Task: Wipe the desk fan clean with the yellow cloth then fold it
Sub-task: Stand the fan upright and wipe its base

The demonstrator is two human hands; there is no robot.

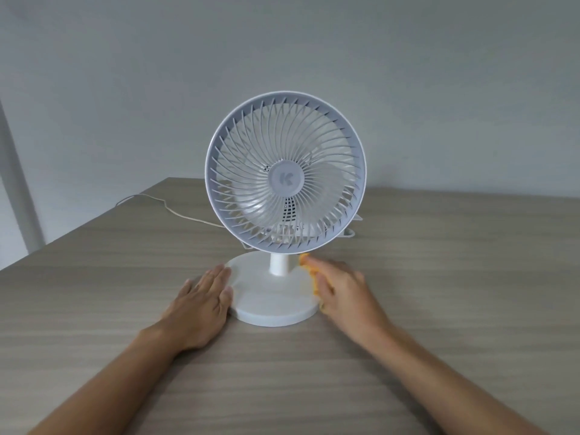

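Observation:
A white desk fan (285,174) stands upright in the middle of the wooden desk, its round grille facing me above a short neck and a round flat base (273,304). My left hand (204,296) lies flat on the desk with its fingers against the base's left edge. My right hand (345,290) is blurred and rests on the base's right side, bunched on the yellow cloth (310,273). Only a small strip of the cloth shows under the fingers, close to the neck and just below the grille's lower rim.
The fan's thin white cord (163,204) trails across the desk (94,309) behind and to the left of the fan. The desk's far left edge runs diagonally. A plain grey wall stands behind.

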